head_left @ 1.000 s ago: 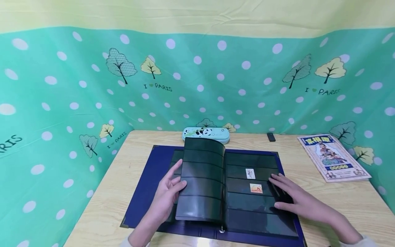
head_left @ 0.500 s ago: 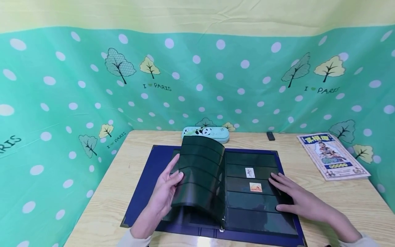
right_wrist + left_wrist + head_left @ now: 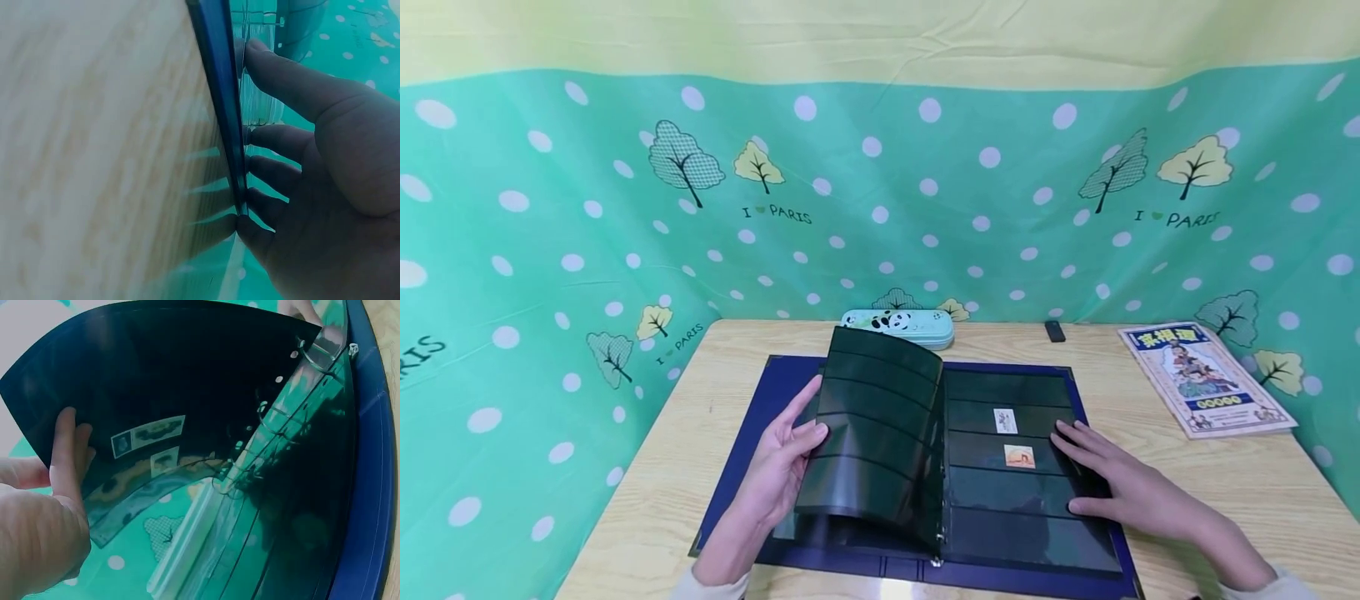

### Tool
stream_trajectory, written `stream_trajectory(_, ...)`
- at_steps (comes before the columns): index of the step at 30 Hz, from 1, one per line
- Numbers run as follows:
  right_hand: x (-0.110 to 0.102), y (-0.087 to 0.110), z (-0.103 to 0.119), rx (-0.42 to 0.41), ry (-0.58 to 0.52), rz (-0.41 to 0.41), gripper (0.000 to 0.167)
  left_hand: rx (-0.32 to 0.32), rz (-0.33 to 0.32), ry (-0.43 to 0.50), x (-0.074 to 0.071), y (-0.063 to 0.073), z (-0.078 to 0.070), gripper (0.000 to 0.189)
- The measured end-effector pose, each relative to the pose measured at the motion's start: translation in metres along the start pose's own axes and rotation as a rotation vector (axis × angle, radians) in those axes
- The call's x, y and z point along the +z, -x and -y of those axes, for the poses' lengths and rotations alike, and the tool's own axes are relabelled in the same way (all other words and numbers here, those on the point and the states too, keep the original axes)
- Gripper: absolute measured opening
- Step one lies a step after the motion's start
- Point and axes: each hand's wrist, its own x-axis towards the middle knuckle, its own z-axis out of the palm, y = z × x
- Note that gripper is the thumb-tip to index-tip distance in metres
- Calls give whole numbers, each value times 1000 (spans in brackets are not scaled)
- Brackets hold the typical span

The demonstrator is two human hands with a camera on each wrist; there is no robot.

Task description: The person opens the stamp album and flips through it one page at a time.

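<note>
Two hands (image 3: 775, 467) (image 3: 1138, 493), one album (image 3: 880, 433), two right-page stamps (image 3: 1005, 421) (image 3: 1019, 456), one pencil case (image 3: 917, 325), one booklet (image 3: 1206, 379), one black object (image 3: 1055, 332)

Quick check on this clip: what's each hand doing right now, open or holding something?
Left hand: closed, pinching the raised black page by its outer edge.
Right hand: open, resting on the flat page.

"How's the left hand (image 3: 767, 475) holding?"
"In a pinch: thumb (image 3: 809, 437) on one side, fingers (image 3: 64, 450) on the other, its index finger (image 3: 799, 402) nearly straight, the wrist (image 3: 726, 542) angled up behind it."
"And the right hand (image 3: 1127, 483)?"
"Palm down, fingertips (image 3: 1062, 427) resting, the palm (image 3: 337, 244) itself raised. That thumb (image 3: 1093, 507) is spread away, and the forearm (image 3: 1228, 546) slants in from the right."
</note>
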Motion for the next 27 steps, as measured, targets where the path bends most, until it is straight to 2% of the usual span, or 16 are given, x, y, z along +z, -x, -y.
stream_trajectory(5, -2, 0, 1, 4, -3, 4, 90, 11, 37, -6, -4, 6, -8, 76)
stream_trajectory(8, -3, 0, 2, 7, 3, 1, 90, 19, 29, -31, -10, 7, -11, 73)
stream_trajectory(15, -4, -2, 5, 0, 6, 6, 89, 19, -93, -178, -31, 11, -13, 67)
stream_trajectory(22, -5, -2, 6, -11, 45, 6, 87, -49, -141, -289, -47, 15, -11, 69)
stream_trajectory(27, -8, -5, 8, -29, 70, -32, 80, -63, -197, -399, -52, 15, -7, 69)
